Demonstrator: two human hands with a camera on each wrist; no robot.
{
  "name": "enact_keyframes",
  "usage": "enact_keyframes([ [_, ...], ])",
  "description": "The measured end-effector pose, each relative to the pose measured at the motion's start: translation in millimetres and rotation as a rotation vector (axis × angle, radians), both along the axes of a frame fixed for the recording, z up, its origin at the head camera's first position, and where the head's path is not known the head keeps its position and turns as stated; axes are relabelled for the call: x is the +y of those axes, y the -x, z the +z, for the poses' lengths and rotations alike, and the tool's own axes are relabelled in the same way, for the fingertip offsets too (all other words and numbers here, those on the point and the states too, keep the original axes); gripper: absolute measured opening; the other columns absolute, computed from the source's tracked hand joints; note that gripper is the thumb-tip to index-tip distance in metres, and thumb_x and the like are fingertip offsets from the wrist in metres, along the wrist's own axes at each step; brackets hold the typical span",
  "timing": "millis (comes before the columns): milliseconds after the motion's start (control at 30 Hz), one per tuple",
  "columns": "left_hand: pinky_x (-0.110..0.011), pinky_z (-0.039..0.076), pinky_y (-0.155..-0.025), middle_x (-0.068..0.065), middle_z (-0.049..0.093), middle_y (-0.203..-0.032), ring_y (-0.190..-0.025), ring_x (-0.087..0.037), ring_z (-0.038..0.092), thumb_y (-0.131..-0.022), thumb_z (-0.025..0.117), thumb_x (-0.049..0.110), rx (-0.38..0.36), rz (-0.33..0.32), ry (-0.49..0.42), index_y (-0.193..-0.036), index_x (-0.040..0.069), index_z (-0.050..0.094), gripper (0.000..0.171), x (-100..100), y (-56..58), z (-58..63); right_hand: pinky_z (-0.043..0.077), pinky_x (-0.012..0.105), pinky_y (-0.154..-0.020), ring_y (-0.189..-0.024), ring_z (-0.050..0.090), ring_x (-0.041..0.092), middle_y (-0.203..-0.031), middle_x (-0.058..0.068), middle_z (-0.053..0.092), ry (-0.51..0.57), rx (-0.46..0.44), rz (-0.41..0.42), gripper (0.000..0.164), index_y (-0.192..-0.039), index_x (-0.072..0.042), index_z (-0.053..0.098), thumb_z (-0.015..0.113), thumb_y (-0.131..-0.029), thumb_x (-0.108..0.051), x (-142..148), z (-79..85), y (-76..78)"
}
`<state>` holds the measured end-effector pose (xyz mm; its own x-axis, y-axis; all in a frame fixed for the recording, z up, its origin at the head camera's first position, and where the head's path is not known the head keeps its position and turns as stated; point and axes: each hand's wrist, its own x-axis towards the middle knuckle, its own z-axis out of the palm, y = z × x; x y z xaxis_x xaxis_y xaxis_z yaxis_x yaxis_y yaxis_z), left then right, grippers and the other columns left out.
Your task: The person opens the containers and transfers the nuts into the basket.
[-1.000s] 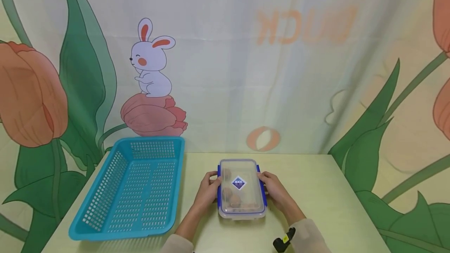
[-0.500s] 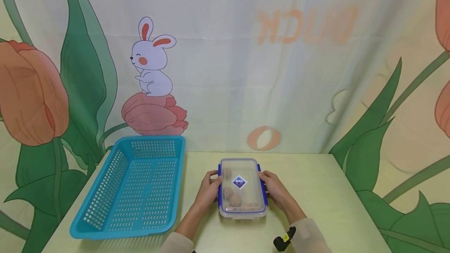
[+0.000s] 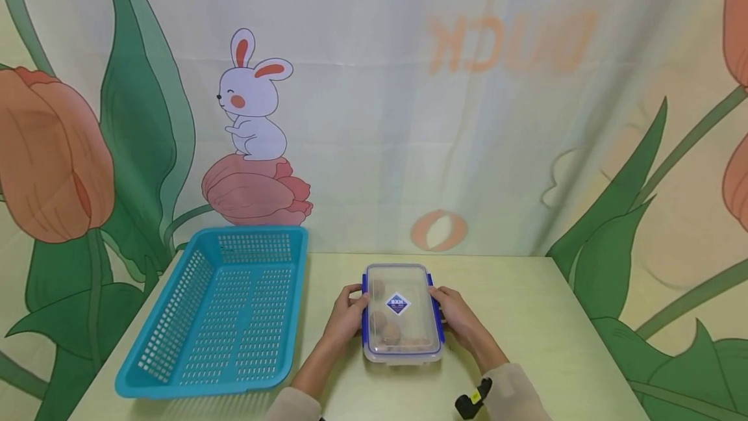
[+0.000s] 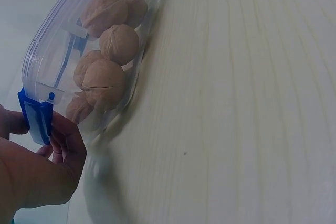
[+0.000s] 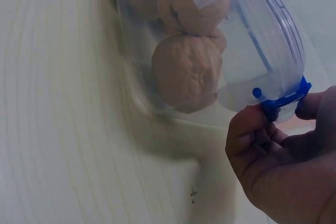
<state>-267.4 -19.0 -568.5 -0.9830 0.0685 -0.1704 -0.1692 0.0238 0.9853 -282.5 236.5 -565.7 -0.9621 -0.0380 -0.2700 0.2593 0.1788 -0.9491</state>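
Note:
A clear plastic food container [image 3: 411, 317] with a blue-edged lid and a diamond-shaped sticker sits on the table in the head view. Several walnuts [image 4: 119, 44] show through its wall; a large walnut [image 5: 188, 72] lies near the corner in the right wrist view. On the container's left side, my left hand [image 3: 345, 318] pinches a blue latch [image 4: 38, 115] between thumb and curled forefinger. Opposite it, my right hand [image 3: 458, 314] pinches the other blue latch [image 5: 287, 98] the same way. The lid lies on the container.
To the left stands a blue plastic basket [image 3: 297, 317] with slotted walls and floor. The pale wood-grain table [image 3: 526, 317] runs back to a printed curtain [image 3: 362, 135] with tulips and a rabbit. A black device [image 3: 472, 400] is worn at the right sleeve.

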Motion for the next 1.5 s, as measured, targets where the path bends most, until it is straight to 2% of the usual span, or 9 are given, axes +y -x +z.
enact_keyframes([
  [133,-0.037,0.061,-0.066,-0.019,0.061,-0.117,-0.088,-0.024,0.068,-0.112,0.052,0.028,0.001,-0.003,-0.005,-0.153,0.006,0.046,0.046,-1,0.3,-0.3,0.060,0.040,-0.073,-0.089,0.066,0.025,-0.104,0.016,0.067,0.006,-0.005,0.013,0.050,-0.124,0.004,0.057,0.045,-0.113,-0.044,0,-1.9,-0.5],
  [233,-0.036,0.061,-0.065,-0.019,0.062,-0.117,-0.088,-0.024,0.068,-0.112,0.052,0.028,0.008,-0.007,-0.003,-0.153,0.006,0.045,0.047,-1,0.9,-1.2,0.059,0.039,-0.074,-0.089,0.066,0.023,-0.105,0.015,0.068,0.027,-0.007,0.022,0.055,-0.131,0.004,0.058,0.045,-0.113,-0.046,0,-3.6,-0.4],
  [367,-0.036,0.060,-0.065,-0.019,0.062,-0.117,-0.088,-0.024,0.068,-0.112,0.052,0.028,0.009,-0.010,0.005,-0.153,0.006,0.045,0.047,-1,1.5,-2.3,0.059,0.038,-0.074,-0.090,0.067,0.022,-0.108,0.014,0.070,0.054,-0.008,0.027,0.054,-0.138,0.003,0.058,0.043,-0.114,-0.043,0,-5.0,1.1],
  [767,-0.035,0.059,-0.064,-0.018,0.062,-0.113,-0.085,-0.023,0.067,-0.112,0.053,0.028,0.012,0.003,0.002,-0.152,0.005,0.046,0.047,-3,2.7,-0.4,0.059,0.040,-0.076,-0.093,0.067,0.024,-0.110,0.015,0.068,0.121,0.006,0.006,0.053,-0.144,0.004,0.054,0.037,-0.116,-0.037,-4,-8.5,2.9],
  [900,-0.036,0.060,-0.065,-0.018,0.062,-0.113,-0.087,-0.023,0.066,-0.111,0.055,0.028,-0.009,-0.016,-0.016,-0.153,0.005,0.045,0.049,-5,2.0,-1.2,0.058,0.041,-0.077,-0.092,0.066,0.025,-0.107,0.015,0.067,0.125,-0.018,-0.012,0.052,-0.145,0.006,0.053,0.032,-0.116,-0.032,-3,-12.9,1.0],
  [1033,-0.038,0.061,-0.067,-0.016,0.061,-0.112,-0.090,-0.023,0.065,-0.110,0.056,0.030,-0.018,-0.025,-0.020,-0.153,0.006,0.045,0.050,-7,2.7,-1.1,0.058,0.042,-0.082,-0.099,0.066,0.025,-0.115,0.016,0.067,0.111,-0.019,-0.003,0.055,-0.148,0.007,0.050,0.032,-0.116,-0.034,-1,-12.4,2.3],
  [1133,-0.038,0.061,-0.067,-0.018,0.061,-0.114,-0.090,-0.023,0.066,-0.110,0.056,0.030,-0.012,-0.024,-0.031,-0.154,0.007,0.045,0.051,-7,2.1,-1.3,0.058,0.040,-0.086,-0.103,0.066,0.024,-0.118,0.016,0.067,0.075,-0.011,0.001,0.059,-0.146,0.008,0.053,0.033,-0.117,-0.039,1,-11.1,1.8],
  [1333,-0.039,0.062,-0.068,-0.021,0.061,-0.118,-0.088,-0.023,0.068,-0.110,0.056,0.030,-0.020,-0.018,-0.058,-0.152,0.005,0.046,0.050,-5,-0.8,-0.9,0.056,0.036,-0.068,-0.084,0.063,0.023,-0.099,0.012,0.066,-0.177,0.056,-0.017,0.070,-0.125,0.003,0.061,0.045,-0.108,-0.063,0,-2.5,-8.5],
  [1500,-0.036,0.060,-0.066,-0.018,0.063,-0.112,-0.083,-0.021,0.067,-0.107,0.061,0.037,-0.040,0.031,-0.030,-0.138,0.001,0.054,0.048,-2,-2.3,0.5,0.056,0.036,-0.064,-0.084,0.065,0.024,-0.106,0.015,0.066,-0.263,0.073,0.031,0.081,-0.136,0.004,0.057,0.064,-0.097,-0.067,-3,4.2,-15.1],
])
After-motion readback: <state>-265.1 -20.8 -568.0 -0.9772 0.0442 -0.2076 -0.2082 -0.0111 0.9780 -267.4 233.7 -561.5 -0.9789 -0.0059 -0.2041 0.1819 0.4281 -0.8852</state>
